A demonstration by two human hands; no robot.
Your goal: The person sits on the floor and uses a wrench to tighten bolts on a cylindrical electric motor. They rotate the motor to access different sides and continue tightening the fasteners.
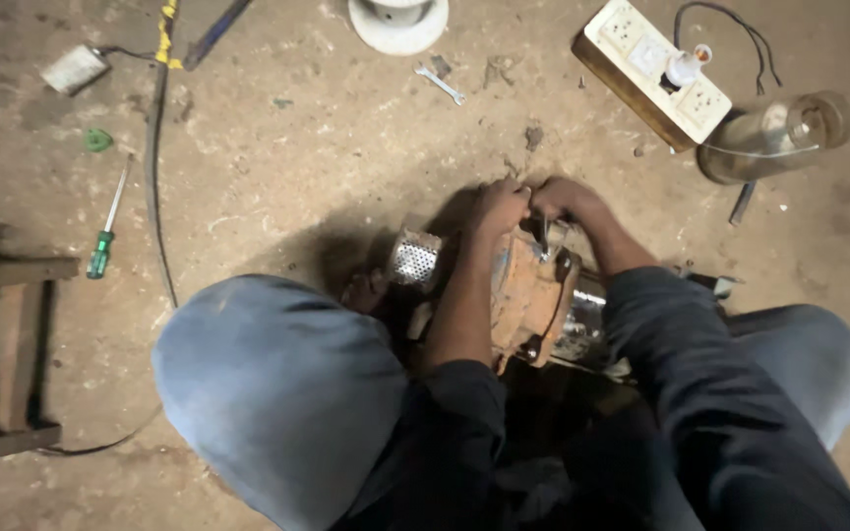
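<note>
A rusty orange motor-like machine [528, 295] with a shiny metal end lies on the dirt floor between my knees. My left hand [497, 206] is closed on its far top edge. Right beside it, my right hand [561, 197] grips a small dark metal part or tool [540, 236] at the top of the machine. The two hands almost touch. A perforated metal cover [415, 258] sticks out on the machine's left side. What sits under my fingers is hidden.
A green-handled screwdriver [105, 236] and a black cable [156, 157] lie at left, by a wooden frame [17, 344]. Beyond the machine: a small wrench [441, 84], a white round base [398, 22], a socket board [653, 71], a glass jar [774, 136].
</note>
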